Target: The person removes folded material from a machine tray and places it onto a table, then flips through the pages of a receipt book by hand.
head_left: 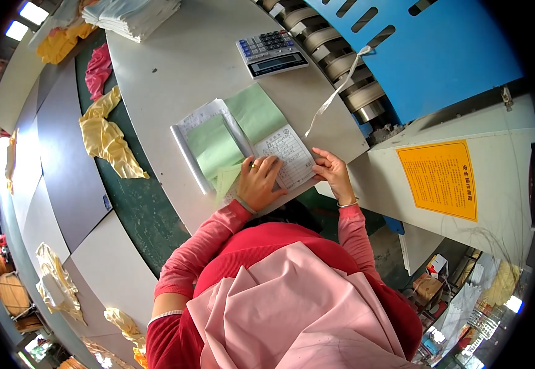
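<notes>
On the table lies an opened receipt book (208, 142) with white printed forms and green sheets. My left hand (259, 184) rests on its lower part, fingers lying over the paper beside a folded green sheet (227, 178). At the right edge of a printed form (287, 154), my right hand (334, 175) has thumb and fingers closed on the paper's margin. The form has handwriting in its ruled lines, too small to read. A grey calculator (271, 52) sits beyond the book, apart from both hands.
The pale table (175, 67) carries a paper stack (132, 15) at its far end. To the right stand a blue machine (427, 49) with metal rollers (341, 64) and a hanging white strip (335, 95). Yellow cloth (110, 132) and pink cloth (99, 71) lie to the left.
</notes>
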Demonstrator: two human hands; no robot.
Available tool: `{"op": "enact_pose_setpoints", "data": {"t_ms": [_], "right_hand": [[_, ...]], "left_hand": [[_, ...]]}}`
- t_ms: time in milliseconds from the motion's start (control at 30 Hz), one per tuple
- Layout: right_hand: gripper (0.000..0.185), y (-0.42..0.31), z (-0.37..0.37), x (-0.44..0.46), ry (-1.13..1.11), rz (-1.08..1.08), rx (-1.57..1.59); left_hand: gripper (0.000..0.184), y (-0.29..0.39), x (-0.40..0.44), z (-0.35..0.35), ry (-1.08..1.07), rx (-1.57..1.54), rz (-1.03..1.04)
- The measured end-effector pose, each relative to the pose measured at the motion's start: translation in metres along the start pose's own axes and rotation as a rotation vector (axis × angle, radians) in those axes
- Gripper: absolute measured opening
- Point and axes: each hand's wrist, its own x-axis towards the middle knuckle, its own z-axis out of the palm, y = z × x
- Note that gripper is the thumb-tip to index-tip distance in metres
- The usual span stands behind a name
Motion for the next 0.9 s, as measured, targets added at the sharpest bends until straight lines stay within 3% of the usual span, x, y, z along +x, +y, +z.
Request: {"op": "enact_pose_setpoints", "data": {"t_ms": [567,900], "right_hand": [[0.046,-0.035,0.013,-0.007,-0.05,-0.022,-0.1],[0.044,-0.037,0.019,-0.008,-0.023,-0.062,-0.06]], "left_hand": [[0.082,0.001,0.0,-0.004,0.0,-0.04,0.039],[0.05,0.003,0.007,-0.009,0.122,-0.099,0.114]]}}
